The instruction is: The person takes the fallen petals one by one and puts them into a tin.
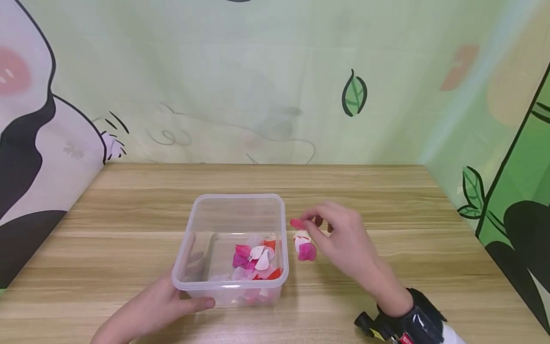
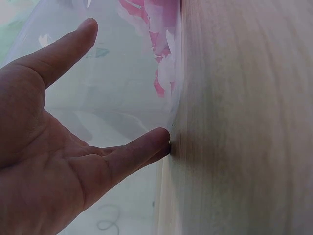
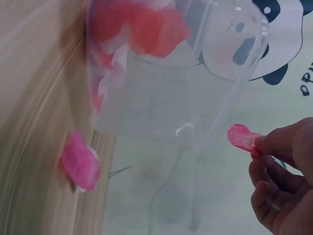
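Note:
My left hand (image 1: 165,301) rests against the near left corner of a clear plastic container (image 1: 229,284), its thumb along the front wall and its fingers by the left side. Seen from the left wrist, the thumb and fingers are straight and spread wide. Pink, white and red petals (image 1: 263,260) lie inside the container, mostly to its right. Between thumb and fingertip, my right hand (image 1: 341,236) pinches a pink petal (image 3: 243,138), held above the table just right of the container. Below it, a magenta petal (image 1: 307,252) and a white petal (image 1: 300,242) lie on the wood.
The wooden table (image 1: 142,210) runs back to a printed cloth backdrop (image 1: 258,95). This cloth also rises along the left and right sides. A black wrist strap with a small camera (image 1: 365,324) is worn on the right forearm.

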Tool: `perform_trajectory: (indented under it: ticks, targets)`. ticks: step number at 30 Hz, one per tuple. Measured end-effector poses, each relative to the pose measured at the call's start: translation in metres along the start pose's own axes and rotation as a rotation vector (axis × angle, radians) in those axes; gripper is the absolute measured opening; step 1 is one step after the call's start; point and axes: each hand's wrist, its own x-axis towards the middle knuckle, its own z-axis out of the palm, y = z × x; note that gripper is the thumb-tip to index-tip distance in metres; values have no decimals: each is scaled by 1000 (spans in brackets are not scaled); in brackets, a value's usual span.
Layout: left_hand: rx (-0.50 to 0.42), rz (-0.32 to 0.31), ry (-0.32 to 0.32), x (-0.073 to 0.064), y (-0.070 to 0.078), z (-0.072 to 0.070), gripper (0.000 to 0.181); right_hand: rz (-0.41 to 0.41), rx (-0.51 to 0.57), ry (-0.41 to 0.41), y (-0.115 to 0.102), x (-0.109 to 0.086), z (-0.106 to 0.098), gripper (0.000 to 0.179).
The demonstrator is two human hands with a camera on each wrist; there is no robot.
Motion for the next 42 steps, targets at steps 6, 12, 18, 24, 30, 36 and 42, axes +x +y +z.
perform_trajectory:
  ticks: [6, 12, 18, 24, 30, 36, 42]
  targets:
    - [-13, 13, -1, 1, 0, 0, 125, -117, 125, 91, -20, -2, 2, 24]
    - [-27, 14, -5, 1, 1, 0, 125, -129, 224, 33, -33, -6, 7, 22]
    - [-22, 8, -6, 0, 0, 0, 125, -164, 234, 10, -38, -7, 10, 23]
    - [-15, -3, -2, 1, 0, 0, 125, -146, 187, 28, -32, -7, 11, 26]
    - [-9, 1, 4, 1, 0, 0, 126, 2, -12, -30, -12, -4, 8, 16]
    - [-27, 13, -5, 0, 1, 0, 125, 202, -161, -242, 11, -5, 11, 15]
    - [-47, 6, -12, 1, 0, -1, 125, 376, -215, -479, 29, -8, 16, 15]
